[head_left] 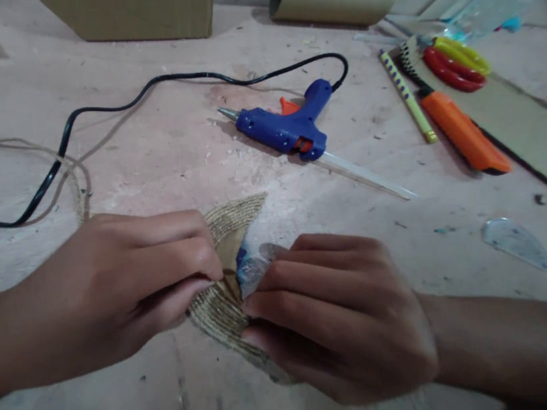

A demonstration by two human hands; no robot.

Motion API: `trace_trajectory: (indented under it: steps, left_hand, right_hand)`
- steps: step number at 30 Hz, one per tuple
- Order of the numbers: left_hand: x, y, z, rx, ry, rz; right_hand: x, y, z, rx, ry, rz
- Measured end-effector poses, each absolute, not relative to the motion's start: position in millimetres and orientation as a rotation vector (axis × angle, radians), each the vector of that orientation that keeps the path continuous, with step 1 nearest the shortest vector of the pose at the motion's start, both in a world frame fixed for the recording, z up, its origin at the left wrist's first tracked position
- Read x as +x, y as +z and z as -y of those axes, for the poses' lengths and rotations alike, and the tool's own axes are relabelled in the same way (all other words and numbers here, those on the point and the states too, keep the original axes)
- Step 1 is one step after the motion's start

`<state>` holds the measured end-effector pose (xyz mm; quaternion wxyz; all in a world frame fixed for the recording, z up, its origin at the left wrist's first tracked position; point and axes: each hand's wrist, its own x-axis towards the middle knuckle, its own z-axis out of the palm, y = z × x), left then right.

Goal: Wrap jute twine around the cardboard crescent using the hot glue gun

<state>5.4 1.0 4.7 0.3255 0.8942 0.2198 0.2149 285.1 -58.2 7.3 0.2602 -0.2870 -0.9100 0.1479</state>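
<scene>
Laying string (217,313) on card (230,247), maybe — left hand (146,275) and right hand (340,310) both pinch the card; next needs careful pressing.

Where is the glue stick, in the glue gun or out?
Partly in: the clear glue stick pokes out from the back of the blue glue gun.

Twine-covered piece (238,218) partly hidden behind fingers (180,261) (brown cardboard (147,10) cropped above)

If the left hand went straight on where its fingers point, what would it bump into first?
The twine piece, right at the left hand's fingertips. Just past it, probably the right hand, though depth is hard to judge.
</scene>
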Motion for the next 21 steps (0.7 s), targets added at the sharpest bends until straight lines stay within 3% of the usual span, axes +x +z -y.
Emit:
trace_trajectory:
  steps: [21]
  left_hand:
    - [4.6,3.0,-2.8,2.257,0.547,-0.583]
  right_hand:
    - [287.1,7.6,58.2,-0.781,0.446,2.454]
